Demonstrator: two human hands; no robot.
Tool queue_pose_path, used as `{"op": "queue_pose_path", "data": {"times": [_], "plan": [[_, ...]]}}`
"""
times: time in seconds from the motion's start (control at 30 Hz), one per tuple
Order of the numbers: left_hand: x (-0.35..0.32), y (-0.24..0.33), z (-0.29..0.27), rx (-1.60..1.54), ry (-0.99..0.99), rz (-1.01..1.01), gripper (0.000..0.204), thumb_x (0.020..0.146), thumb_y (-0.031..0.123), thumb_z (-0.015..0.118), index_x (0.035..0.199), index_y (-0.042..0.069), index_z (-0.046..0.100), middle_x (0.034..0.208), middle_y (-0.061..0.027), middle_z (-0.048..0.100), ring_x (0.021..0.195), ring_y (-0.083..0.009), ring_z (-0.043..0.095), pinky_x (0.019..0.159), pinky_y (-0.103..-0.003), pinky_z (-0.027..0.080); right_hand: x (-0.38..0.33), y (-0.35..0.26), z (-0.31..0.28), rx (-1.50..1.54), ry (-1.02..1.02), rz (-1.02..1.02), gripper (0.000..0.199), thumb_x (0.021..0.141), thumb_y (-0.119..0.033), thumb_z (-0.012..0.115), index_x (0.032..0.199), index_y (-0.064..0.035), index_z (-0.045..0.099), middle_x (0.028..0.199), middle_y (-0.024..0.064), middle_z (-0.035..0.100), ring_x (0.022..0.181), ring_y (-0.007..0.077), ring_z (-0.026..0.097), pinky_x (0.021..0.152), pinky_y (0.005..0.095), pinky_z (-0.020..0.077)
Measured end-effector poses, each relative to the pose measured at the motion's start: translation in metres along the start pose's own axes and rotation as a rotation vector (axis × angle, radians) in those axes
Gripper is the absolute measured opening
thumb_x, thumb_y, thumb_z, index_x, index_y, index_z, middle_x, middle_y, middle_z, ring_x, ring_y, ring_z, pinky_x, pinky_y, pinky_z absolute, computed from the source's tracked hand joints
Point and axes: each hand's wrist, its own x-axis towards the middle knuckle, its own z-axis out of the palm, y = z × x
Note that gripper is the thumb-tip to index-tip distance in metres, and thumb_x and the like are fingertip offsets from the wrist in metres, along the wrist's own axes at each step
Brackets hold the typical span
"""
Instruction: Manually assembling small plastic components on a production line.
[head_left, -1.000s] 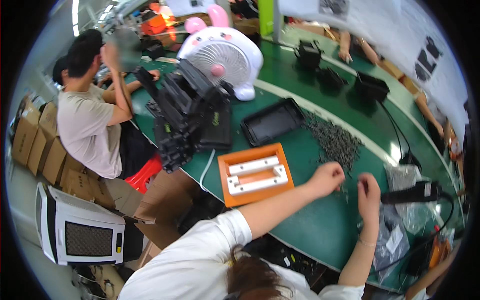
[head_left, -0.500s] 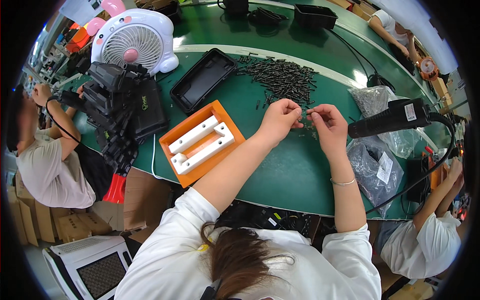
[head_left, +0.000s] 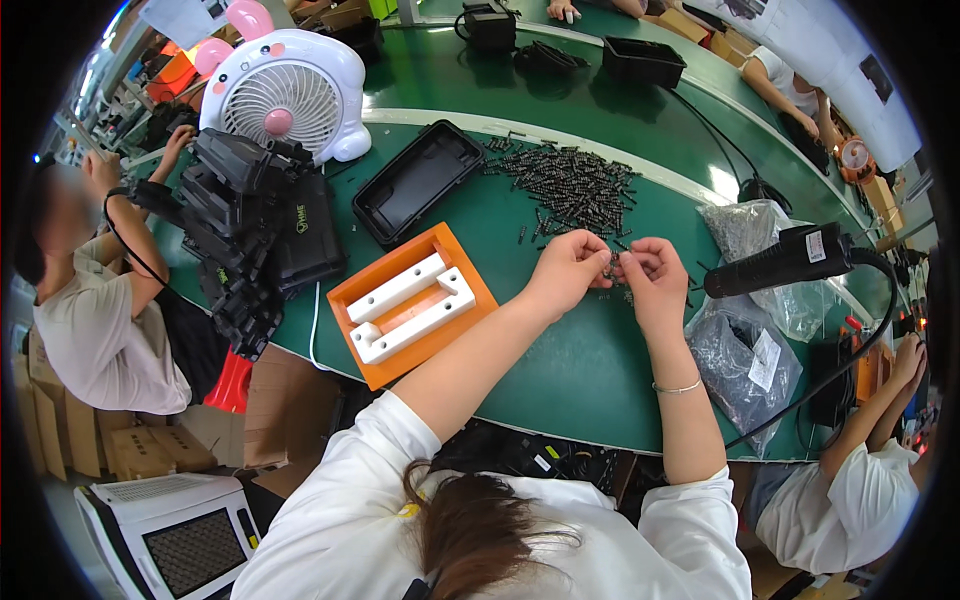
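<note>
My left hand point(head_left: 573, 272) and my right hand point(head_left: 654, 285) meet fingertip to fingertip over the green table. Both are closed in a pinch. A tiny dark part point(head_left: 613, 262) shows between the fingertips, too small and too covered to make out fully. Just beyond the hands spreads a pile of small black rod-shaped pieces point(head_left: 575, 185), with several strays around it. To the left of my forearm, an orange tray point(head_left: 372, 372) holds white blocks point(head_left: 400, 287) with holes in them.
An empty black bin point(head_left: 418, 185), black plastic cases point(head_left: 305, 235) and a white fan point(head_left: 285, 95) stand to the left. At right lie a black cylindrical tool point(head_left: 775, 262) with a cable and clear plastic bags point(head_left: 745, 350) of small parts. Co-workers sit on both sides.
My hands have come together, so the fingertips that were slightly apart now meet. The view has shifted a little, moving the table's things slightly lower in the picture.
</note>
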Motion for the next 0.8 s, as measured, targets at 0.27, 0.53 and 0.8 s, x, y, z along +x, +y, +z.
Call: {"op": "queue_pose_path", "data": {"times": [0.27,0.53,0.8], "plan": [[0.001,-0.005,-0.001,0.169,0.03,0.066,0.006,0.085,0.005,0.05,0.087,-0.001,0.05,0.08,-0.0077,0.056,0.071,-0.0136,0.058,0.06,-0.025,0.05,-0.001,0.005,0.0,0.044,-0.037,0.05,0.013,0.077,-0.001,0.061,0.086,0.0012,0.052,0.073,0.0056,0.058,0.066,0.01,0.058,0.058,0.0192,0.0461],[-0.003,0.001,-0.001,0.173,0.041,0.087,0.005,0.084,0.004,0.051,0.086,-0.001,0.051,0.076,-0.0062,0.057,0.067,-0.0122,0.058,0.058,-0.024,0.05,-0.003,0.005,0.004,0.092,-0.024,0.053,0.01,0.078,-0.001,0.06,0.081,-0.0017,0.05,0.073,0.0038,0.056,0.063,0.0087,0.053,0.058,0.0195,0.0438],[-0.004,0.003,0.001,0.109,0.08,0.057,0.005,0.084,0.005,0.051,0.085,0.0,0.05,0.077,-0.0052,0.055,0.068,-0.0109,0.057,0.059,-0.023,0.051,-0.006,0.004,0.009,0.106,0.096,0.017,0.008,0.08,0.001,0.056,0.081,-0.0008,0.048,0.075,0.0048,0.055,0.067,0.0104,0.056,0.061,0.0208,0.0471]]}}
